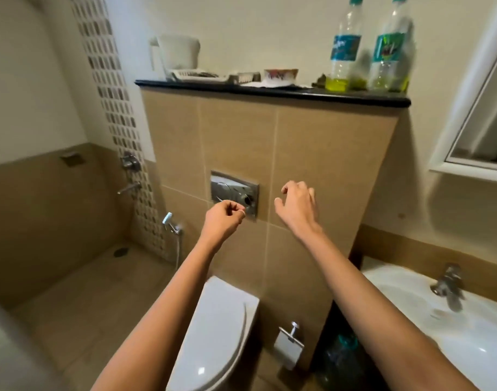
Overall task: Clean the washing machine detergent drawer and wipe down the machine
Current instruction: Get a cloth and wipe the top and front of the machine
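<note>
While neither washing machine nor detergent drawer is showing anywhere in view, both hands are hovering at the flush plate (234,190). Left hand (223,218), over the plate's lower edge, is curling, thumb and forefinger pinching a small pale thing (242,212), unidentifiable. Right hand (296,206), just right of the plate, is hanging empty, fingers apart and loosely bent. Judging: the drawer is likely light, stiff plastic, slick with residue; best gripped by its front lip.
</note>
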`<state>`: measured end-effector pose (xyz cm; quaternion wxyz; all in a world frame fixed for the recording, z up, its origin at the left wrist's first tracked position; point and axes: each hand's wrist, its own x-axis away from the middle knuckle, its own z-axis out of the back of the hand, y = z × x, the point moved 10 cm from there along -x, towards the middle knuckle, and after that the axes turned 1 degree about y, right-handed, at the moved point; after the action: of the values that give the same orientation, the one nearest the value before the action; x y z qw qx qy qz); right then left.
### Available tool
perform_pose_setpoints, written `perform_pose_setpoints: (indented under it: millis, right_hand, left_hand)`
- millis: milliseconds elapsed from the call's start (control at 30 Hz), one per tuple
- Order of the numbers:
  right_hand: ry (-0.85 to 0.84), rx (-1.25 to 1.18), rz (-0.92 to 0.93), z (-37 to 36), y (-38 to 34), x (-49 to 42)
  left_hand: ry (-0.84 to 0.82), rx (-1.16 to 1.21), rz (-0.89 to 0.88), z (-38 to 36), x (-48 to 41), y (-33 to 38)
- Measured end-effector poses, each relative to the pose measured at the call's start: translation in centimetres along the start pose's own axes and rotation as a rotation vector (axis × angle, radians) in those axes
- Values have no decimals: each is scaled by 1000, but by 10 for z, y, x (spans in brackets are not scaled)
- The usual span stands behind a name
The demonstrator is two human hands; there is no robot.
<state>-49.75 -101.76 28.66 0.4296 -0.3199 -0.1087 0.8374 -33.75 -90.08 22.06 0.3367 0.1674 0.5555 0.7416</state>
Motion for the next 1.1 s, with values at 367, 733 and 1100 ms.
perform_pose_setpoints:
  millis: [367, 733, 1100]
  right_hand:
    - [134, -48, 184, 13, -121, -135]
    - [176, -3, 385, -4, -199, -325]
    - [-106, 49, 348, -66, -254, -454]
  left_hand:
    - [111, -16, -187, 89, -127, 93]
    - [138, -180, -269, 129, -294, 141]
    - [157, -184, -235, 145, -396, 150]
